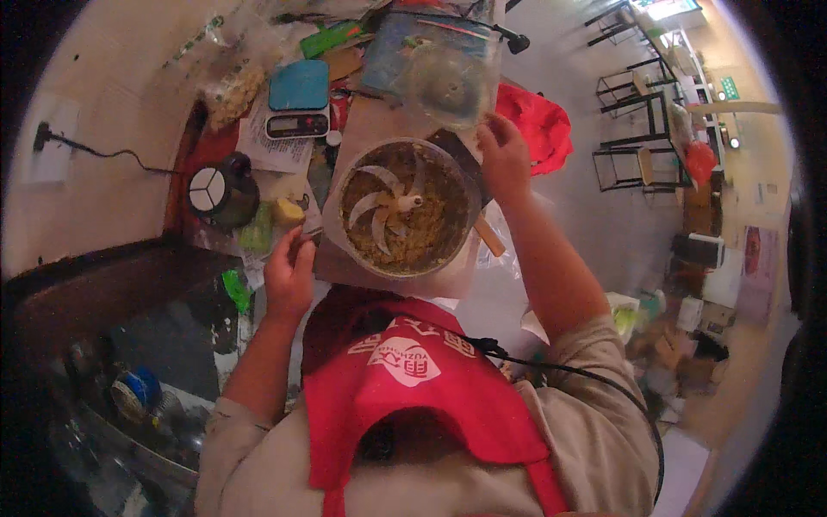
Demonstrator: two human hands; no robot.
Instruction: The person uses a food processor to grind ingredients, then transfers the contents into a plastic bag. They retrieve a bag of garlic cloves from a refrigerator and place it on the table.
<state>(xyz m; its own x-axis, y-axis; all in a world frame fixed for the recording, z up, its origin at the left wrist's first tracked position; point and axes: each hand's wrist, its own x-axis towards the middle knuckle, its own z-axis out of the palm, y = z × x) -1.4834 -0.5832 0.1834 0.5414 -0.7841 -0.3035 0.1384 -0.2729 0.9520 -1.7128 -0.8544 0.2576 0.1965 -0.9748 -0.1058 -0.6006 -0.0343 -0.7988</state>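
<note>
A round bowl [352, 253] with a clear rim stands before me, holding brownish-green minced food [423, 239]. A multi-armed curved chopping blade [371, 201] with a pale hub rises from the food. My right hand [505, 155] is beyond the bowl at the right, its fingertips pinching the near edge of a clear plastic lid [446, 84]. My left hand [291, 268] is left of the bowl, with its fingers partly curled and nothing visible in them. Just beyond its fingertips lies a yellow piece of food [289, 212]. A knife's wooden handle [489, 236] shows right of the bowl.
A kitchen scale [298, 97] with a blue top stands at the back left, near printed paper [274, 145]. A dark jug [226, 194] with a white top is at the left. A red plastic bag [536, 129] lies at the right. Stools [636, 168] stand farther off.
</note>
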